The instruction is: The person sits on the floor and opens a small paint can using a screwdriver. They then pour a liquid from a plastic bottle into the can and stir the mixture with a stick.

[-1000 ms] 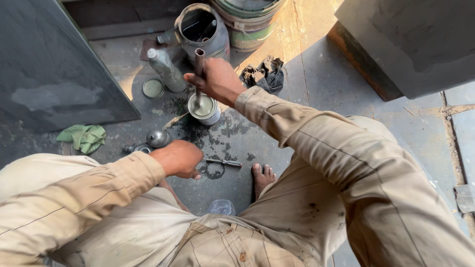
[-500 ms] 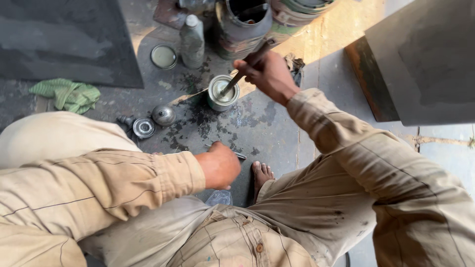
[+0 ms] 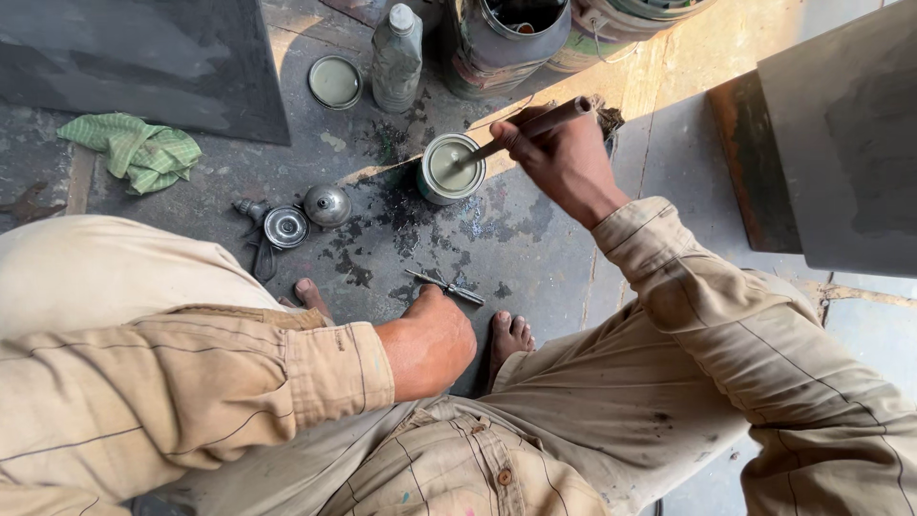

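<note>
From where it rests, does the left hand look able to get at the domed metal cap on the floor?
Probably yes: the left hand is free, and bare floor lies between it and the domed cap.

Stained floor (image 3: 535,248), paint tin (image 3: 451,168), bottle (image 3: 395,57), cloth (image 3: 134,148)

Grey paint tin (image 3: 451,168), clear bottle (image 3: 395,57) (capped) beyond it.
</note>
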